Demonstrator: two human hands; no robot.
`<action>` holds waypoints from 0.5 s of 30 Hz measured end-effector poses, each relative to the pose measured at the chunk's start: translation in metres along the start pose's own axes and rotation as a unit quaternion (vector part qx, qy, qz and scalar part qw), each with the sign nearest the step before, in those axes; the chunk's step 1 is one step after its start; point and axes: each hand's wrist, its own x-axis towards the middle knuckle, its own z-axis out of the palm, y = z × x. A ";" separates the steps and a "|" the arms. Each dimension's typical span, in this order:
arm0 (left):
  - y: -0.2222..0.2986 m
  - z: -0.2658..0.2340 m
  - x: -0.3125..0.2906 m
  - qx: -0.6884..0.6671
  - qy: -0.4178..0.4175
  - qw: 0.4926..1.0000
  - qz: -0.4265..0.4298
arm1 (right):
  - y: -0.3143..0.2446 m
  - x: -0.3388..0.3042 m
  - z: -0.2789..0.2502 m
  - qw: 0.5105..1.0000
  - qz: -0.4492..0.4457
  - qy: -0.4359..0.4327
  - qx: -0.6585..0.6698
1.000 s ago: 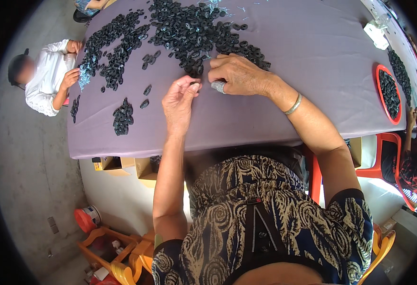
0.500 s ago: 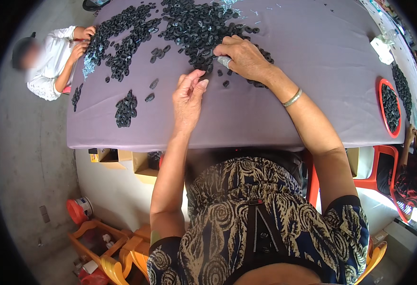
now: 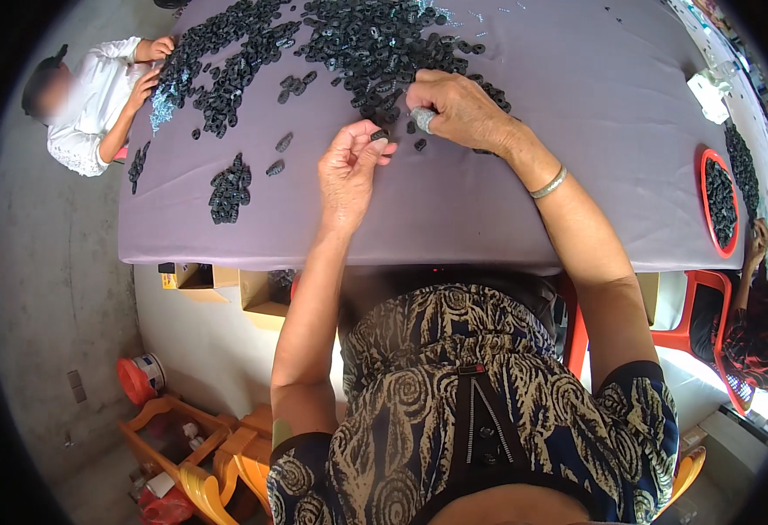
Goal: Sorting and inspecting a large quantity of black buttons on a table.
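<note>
My left hand (image 3: 349,171) pinches a small black ringed piece (image 3: 379,136) between thumb and fingertips, just above the cloth. To its right, my right hand (image 3: 461,109) is closed at the near edge of a big heap of black ringed pieces (image 3: 353,52). Grey wrapping (image 3: 422,118) covers its thumb. Whatever its fingertips hold, if anything, is too small or hidden to make out. A few loose black pieces lie under and between the hands. A small separate pile of the same pieces (image 3: 230,190) rests on the left part of the table.
A grey-purple cloth (image 3: 506,219) covers the table. At the left edge, a person in white (image 3: 95,105) handles pieces beside slender pale-blue bits (image 3: 162,112). A red-rimmed basket (image 3: 707,210) of black pieces stands at right. Another person's arm (image 3: 756,245) shows at far right.
A black piece now shows in my left hand's fingertips, which have turned slightly. My right hand has shifted a little right and nearer to me. The view has moved slightly.
</note>
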 end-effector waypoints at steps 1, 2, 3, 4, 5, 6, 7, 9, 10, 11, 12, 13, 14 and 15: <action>0.001 0.000 0.000 0.000 0.000 1.000 0.000 | 0.000 0.000 0.000 0.999 0.014 0.021 0.038; 0.001 0.000 0.000 0.005 -0.002 1.000 -0.003 | -0.001 0.000 -0.001 0.999 0.014 0.021 0.038; 0.002 0.000 0.000 0.010 -0.004 1.000 -0.006 | -0.001 0.001 -0.003 0.994 0.015 0.034 0.100; 0.002 0.000 0.000 0.010 -0.003 1.000 -0.006 | -0.002 0.001 -0.004 0.986 0.015 0.047 0.161; 0.001 0.000 0.000 0.005 -0.009 1.000 -0.005 | -0.003 0.001 -0.003 0.986 0.015 0.047 0.161; 0.001 0.000 0.000 -0.001 -0.015 1.000 -0.005 | -0.005 0.000 -0.002 0.979 0.014 0.051 0.196; 0.001 0.000 0.000 0.000 -0.014 1.000 -0.005 | -0.008 0.000 -0.001 0.971 0.015 0.055 0.230; 0.001 -0.001 0.000 -0.005 -0.022 1.000 -0.007 | -0.015 -0.001 -0.001 0.970 0.023 0.037 0.240; 0.000 -0.001 0.000 -0.005 -0.022 1.000 -0.008 | -0.019 -0.001 -0.001 0.968 0.030 0.020 0.248; 0.000 -0.001 0.000 -0.011 -0.026 1.000 -0.003 | -0.022 -0.001 -0.001 0.968 0.028 0.016 0.247; -0.001 -0.002 0.000 -0.018 -0.031 0.999 0.001 | -0.024 -0.001 0.001 0.968 0.029 0.016 0.248; -0.002 -0.002 0.000 -0.018 -0.031 0.999 0.000 | -0.025 -0.001 0.002 0.971 0.025 0.010 0.238; -0.003 -0.003 0.000 -0.020 -0.034 0.999 0.005 | -0.026 -0.001 0.003 0.973 0.021 0.003 0.228; -0.003 -0.003 0.000 -0.021 -0.036 0.999 0.009 | -0.027 -0.001 0.004 0.976 0.017 -0.004 0.219</action>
